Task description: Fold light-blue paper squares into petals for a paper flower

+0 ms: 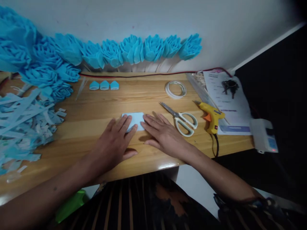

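A small light-blue rectangle (136, 119) lies flat on the wooden table (139, 95). My left hand (116, 139) rests on its left part, fingers spread and pressing down. At its right edge, my right hand (163, 132) lies flat with fingers apart, the fingertips touching the piece. Scissors (178, 118) with white handles lie just right of my right hand. Behind the piece, three small folded blue pieces (104, 85) stand in a row. A roll of white tape (176, 89) lies at the back right.
Blue paper flowers (131, 49) line the wall. Blue strips and scraps (26, 121) pile up at the left. To the right are a yellow glue gun (211, 116), a printed sheet (236, 111), keys (230, 87) and a white power box (263, 135). A red-black cable (144, 75) runs along the back.
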The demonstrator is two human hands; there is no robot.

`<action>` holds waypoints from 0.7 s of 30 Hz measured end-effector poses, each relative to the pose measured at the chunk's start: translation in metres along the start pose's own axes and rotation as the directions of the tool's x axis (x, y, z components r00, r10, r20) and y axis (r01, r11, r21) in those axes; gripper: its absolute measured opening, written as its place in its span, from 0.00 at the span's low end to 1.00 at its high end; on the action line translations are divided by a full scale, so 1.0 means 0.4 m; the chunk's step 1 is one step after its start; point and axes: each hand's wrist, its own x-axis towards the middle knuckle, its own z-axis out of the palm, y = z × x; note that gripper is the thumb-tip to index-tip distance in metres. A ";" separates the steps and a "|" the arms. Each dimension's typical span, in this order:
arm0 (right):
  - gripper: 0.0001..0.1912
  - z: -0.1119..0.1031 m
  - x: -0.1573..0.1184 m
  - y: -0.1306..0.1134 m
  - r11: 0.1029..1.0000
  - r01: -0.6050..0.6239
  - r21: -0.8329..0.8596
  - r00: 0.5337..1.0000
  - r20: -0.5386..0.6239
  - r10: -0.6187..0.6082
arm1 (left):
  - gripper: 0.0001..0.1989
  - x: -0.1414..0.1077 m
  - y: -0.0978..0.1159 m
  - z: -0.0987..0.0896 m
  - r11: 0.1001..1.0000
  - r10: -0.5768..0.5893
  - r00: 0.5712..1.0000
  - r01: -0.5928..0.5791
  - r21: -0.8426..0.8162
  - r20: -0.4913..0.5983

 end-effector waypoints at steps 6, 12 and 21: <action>0.23 -0.086 -0.105 0.097 0.955 -0.254 -0.153 0.964 -0.118 0.238 | 0.36 0.000 0.001 0.000 0.999 -0.028 1.000 0.028 -0.034 -0.005; 0.25 -0.066 -0.158 0.071 0.927 -0.313 -0.206 0.948 -0.120 0.294 | 0.37 -0.001 -0.001 0.003 1.000 -0.003 1.000 0.003 -0.002 -0.008; 0.20 -0.153 -0.073 0.240 0.884 -0.378 -0.276 0.923 -0.186 0.337 | 0.36 -0.004 0.000 0.003 1.000 -0.018 1.000 0.018 0.000 0.004</action>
